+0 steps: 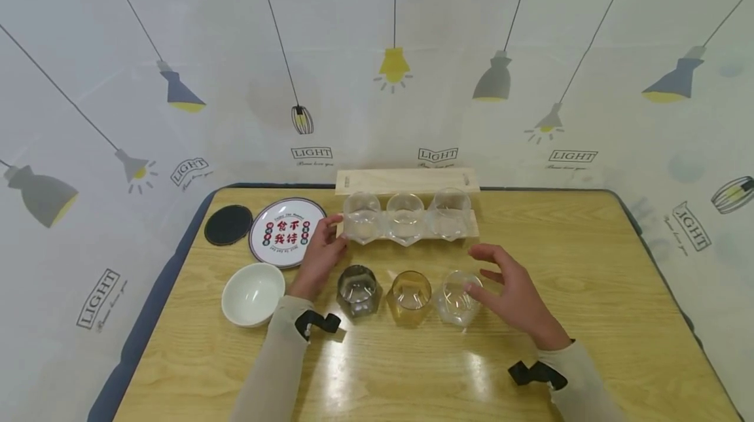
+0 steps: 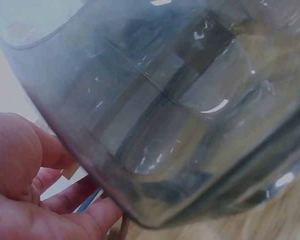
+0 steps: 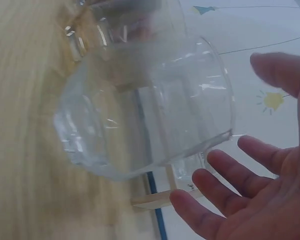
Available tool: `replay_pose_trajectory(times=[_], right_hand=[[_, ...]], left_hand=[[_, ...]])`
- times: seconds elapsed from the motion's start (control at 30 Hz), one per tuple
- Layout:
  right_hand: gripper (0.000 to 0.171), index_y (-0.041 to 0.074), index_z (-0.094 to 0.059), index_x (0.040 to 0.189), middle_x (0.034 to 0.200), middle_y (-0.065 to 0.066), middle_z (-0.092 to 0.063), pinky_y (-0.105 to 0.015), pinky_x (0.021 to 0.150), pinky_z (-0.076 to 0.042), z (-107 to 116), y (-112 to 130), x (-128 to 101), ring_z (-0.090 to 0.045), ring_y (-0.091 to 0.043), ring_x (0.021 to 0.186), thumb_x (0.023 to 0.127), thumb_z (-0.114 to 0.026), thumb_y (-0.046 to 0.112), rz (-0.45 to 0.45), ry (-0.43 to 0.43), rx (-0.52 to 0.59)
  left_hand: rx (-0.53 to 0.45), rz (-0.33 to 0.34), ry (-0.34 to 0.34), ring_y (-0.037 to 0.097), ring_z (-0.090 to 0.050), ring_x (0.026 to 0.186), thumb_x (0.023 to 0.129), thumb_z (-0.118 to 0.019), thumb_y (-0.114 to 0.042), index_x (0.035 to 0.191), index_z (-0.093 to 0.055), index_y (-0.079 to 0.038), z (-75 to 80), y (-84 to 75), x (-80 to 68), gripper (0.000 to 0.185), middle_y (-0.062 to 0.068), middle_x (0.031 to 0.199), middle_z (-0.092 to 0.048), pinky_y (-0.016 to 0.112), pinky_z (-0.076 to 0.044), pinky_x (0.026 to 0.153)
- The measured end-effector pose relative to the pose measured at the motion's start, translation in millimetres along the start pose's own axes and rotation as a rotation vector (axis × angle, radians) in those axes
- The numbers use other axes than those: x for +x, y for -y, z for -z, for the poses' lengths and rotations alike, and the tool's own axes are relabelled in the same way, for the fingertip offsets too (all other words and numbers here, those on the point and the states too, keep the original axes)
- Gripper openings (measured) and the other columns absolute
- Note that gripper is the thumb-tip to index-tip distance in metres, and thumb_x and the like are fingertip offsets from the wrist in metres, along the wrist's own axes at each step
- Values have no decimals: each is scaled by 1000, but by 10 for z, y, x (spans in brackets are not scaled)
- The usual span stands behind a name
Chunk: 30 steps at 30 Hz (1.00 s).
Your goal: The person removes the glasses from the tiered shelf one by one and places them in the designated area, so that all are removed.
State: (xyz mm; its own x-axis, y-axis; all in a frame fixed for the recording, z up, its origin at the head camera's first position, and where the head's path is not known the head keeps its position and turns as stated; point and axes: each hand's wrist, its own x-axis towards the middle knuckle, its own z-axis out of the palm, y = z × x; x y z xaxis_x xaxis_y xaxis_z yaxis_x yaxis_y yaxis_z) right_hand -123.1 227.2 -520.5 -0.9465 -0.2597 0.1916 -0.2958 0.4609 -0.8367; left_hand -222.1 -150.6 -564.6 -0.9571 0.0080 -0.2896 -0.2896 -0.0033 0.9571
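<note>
In the head view my left hand (image 1: 321, 255) is at the left end of a pale wooden rack (image 1: 474, 226). Its thumb and fingers curl at the wood's corner, partly hidden behind the dark glass in the left wrist view. Three clear glasses, among them a middle one (image 1: 405, 216), stand in a row at the rack. Closer to me are a smoky grey glass (image 1: 359, 291), an amber glass (image 1: 409, 298) and a clear faceted glass (image 1: 458, 298). My right hand (image 1: 512, 291) hovers beside that clear glass, fingers spread and holding nothing; the right wrist view shows them near its rim.
A wooden board (image 1: 406, 180) lies behind the rack by the wall. To the left are a white plate (image 1: 287, 254) with red characters, a black round coaster (image 1: 228, 225) and a white bowl (image 1: 253, 294). A patterned curtain (image 1: 353, 82) surrounds the table (image 1: 565, 232).
</note>
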Motion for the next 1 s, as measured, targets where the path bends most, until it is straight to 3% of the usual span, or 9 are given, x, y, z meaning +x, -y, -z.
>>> replay_pose_trajectory(times=[0.13,0.37,0.57,0.73,1.0], right_hand=[[62,10,-52,150,149,-10,-58,-27,103,-57,64,52,162,-56,-28,136,95,-80,17,-4,-80,-19],[74,5,-47,153,151,-17,-55,-55,106,-55,115,-35,539,-54,-39,138,91,-85,19,7,-171,-55],[87,10,-39,161,158,-16,-47,-62,109,-51,74,-145,826,-49,-40,141,90,-86,32,-67,-131,-38],[96,9,-35,164,159,-20,-43,-62,110,-50,13,-203,959,-49,-41,138,87,-89,32,-111,-91,-28],[94,11,-44,157,152,-16,-52,-57,110,-53,-73,-230,1061,-57,-38,134,81,-93,35,-112,-55,-36]], left_hand=[[13,-1,-2,36,-37,155,104,-60,-9,149,-48,-20,2,12,12,48,17,163,-41,51,-47,118],[24,6,9,36,-44,150,104,-60,-10,151,-47,-19,13,30,34,49,18,161,-43,51,-47,118],[27,11,10,36,-44,150,105,-59,-10,152,-45,-19,15,1,15,51,18,163,-42,51,-46,119],[26,25,17,33,-48,145,106,-57,-9,152,-45,-20,5,-21,28,49,16,161,-44,49,-47,118],[26,16,0,33,-46,148,104,-59,-9,150,-47,-20,6,8,32,49,16,161,-43,48,-48,117]])
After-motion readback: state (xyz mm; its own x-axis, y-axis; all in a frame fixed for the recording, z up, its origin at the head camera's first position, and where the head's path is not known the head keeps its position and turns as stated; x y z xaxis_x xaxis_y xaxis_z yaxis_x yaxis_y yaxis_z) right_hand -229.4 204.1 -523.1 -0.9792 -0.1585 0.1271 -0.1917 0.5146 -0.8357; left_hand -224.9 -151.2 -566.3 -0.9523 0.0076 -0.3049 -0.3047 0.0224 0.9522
